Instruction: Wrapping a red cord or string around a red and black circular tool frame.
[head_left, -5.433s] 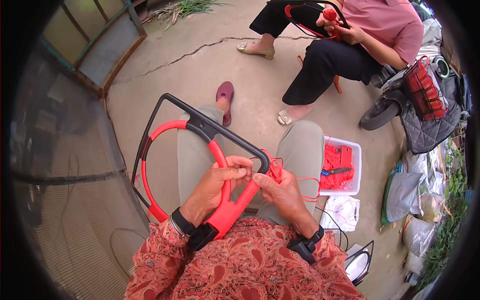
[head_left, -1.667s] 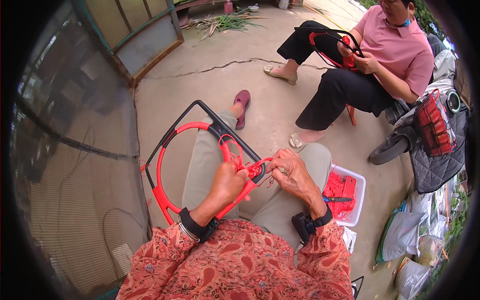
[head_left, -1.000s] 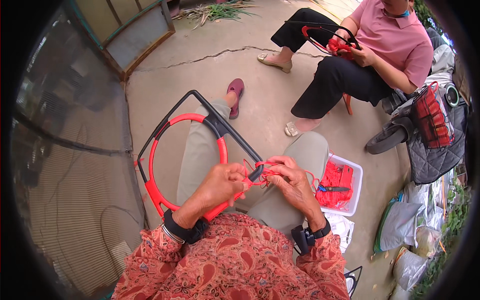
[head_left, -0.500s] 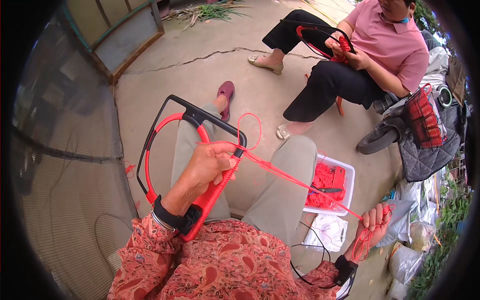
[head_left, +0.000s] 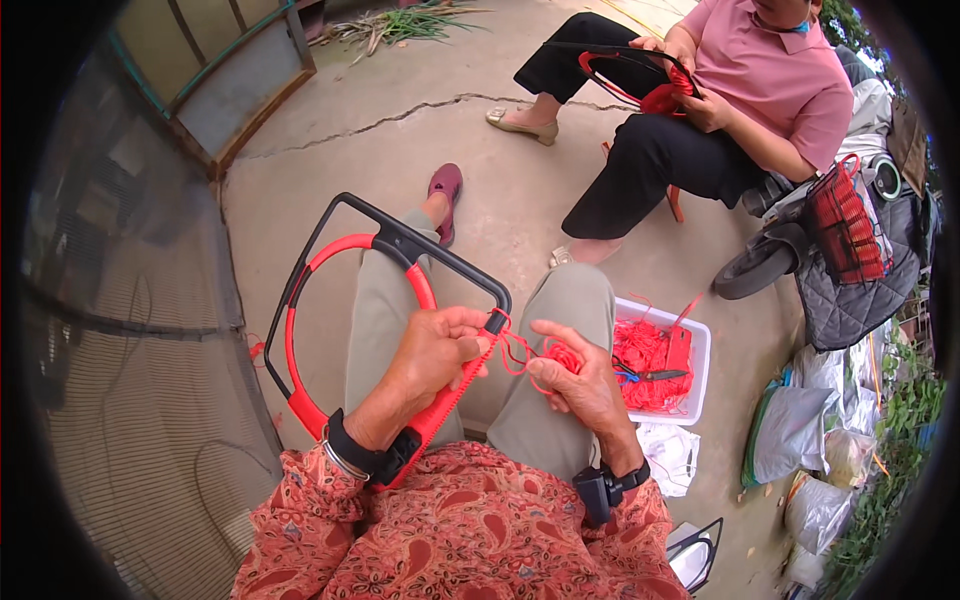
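A black-and-red looped frame [head_left: 445, 252] with a toothed red strip lies across my lap. My left hand [head_left: 425, 352] is closed around it near the corner where the strip meets the black bar. Red cord [head_left: 515, 350] runs from that corner to my right hand [head_left: 592, 385]. A coiled bundle of the cord [head_left: 563, 355] sits between the thumb and fingers of this hand, its index finger reaching toward the frame. The two hands are close together over my knees.
Right of my knee, a white basin [head_left: 700, 385] holds tangled red cord and scissors [head_left: 655, 376], beside a white plastic bag [head_left: 668, 455]. A seated person in a pink shirt [head_left: 770, 85] handles a similar frame. Mesh [head_left: 150, 400] stands at left; filled bags [head_left: 790, 430] line the right.
My right hand has come in from the far right to beside the frame's corner. The cord, stretched taut before, now hangs in short loose loops. The left hand keeps its grip.
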